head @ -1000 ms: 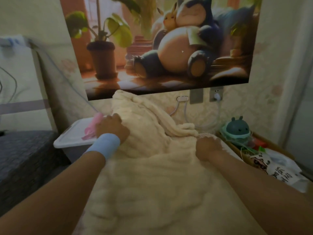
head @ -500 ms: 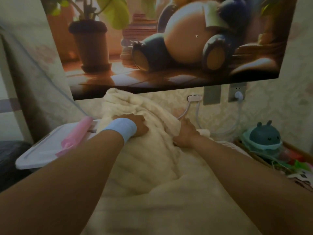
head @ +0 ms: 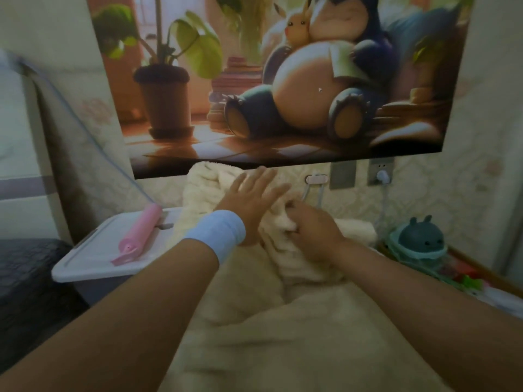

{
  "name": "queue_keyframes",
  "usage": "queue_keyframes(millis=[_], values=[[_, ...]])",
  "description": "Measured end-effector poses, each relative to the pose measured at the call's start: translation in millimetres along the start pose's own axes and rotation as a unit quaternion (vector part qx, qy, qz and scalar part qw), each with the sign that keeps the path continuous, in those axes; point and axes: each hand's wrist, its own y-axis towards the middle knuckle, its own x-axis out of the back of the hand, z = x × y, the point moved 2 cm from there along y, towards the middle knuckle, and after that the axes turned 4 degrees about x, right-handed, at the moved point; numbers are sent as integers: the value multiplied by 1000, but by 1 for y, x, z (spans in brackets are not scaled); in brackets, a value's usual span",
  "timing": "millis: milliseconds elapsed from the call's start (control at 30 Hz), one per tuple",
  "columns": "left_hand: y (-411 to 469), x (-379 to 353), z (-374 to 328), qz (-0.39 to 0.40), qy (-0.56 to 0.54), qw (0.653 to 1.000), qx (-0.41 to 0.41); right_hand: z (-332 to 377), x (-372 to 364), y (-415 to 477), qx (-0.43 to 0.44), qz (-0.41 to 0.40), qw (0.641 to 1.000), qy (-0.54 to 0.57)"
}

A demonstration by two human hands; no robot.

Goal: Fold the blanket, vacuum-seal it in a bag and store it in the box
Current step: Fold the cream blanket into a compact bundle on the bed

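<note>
While we look down along both forearms, a dark mattress fills the far left, and just right of it stands a box with a white lid, on which a pink roll lies slantwise. Above, on the far wall, hangs a cartoon poster. Below its lower edge the cream blanket is heaped against the wall and runs from there toward us, filling the near middle between our arms; its left edge lies against the box. Our left hand, with a pale blue wristband on the wrist, is spread wide, fingers straight and apart, palm down over the heaped far part of the blanket. It has hold of nothing, and we cannot tell whether the palm touches the cloth. Just right of it, our right hand has its fingers curled into a thick fold of the blanket and grips it, close to the left hand's fingertips. Farther right on the wall sits a socket with a white plug in it, the cord running down. At the right a round teal toy stands among blurred clutter, near the blanket's right edge.
</note>
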Motion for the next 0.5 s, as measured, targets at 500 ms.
queue_keyframes(millis=[500], values=[[-189,117,-42,229,63,971,18,85,119,-204,-93,207,970,-85]])
